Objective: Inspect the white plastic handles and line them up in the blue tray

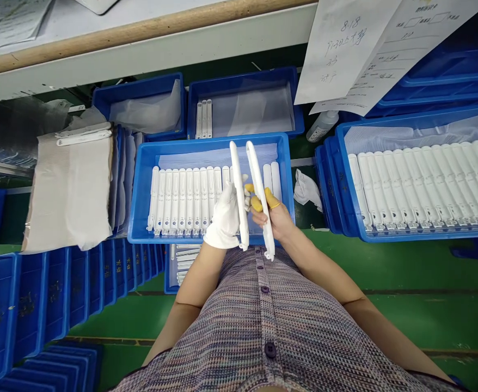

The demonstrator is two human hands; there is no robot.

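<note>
My left hand (224, 218), in a white glove, is closed around a long white plastic part (239, 196) held edge-on. Beside it my right hand (277, 216), with yellow covers on its fingertips, grips a second long white plastic part (260, 196). The two parts stand nearly parallel, a small gap between them. Both are above a blue bin (141, 190), where a row of similar white parts (185, 198) lies side by side. Two more such parts (271, 179) rest at the bin's right end. My hands hide some of the row.
To the right, stacked blue bins (347, 218) carry another row of white parts. Behind stand two shallower blue bins (141, 84). A bottle (323, 126) and crumpled white cloth (307, 189) lie between. Paper sheets (345, 49) hang from the shelf edge (149, 46). Brown liner sheets (69, 196) sit left.
</note>
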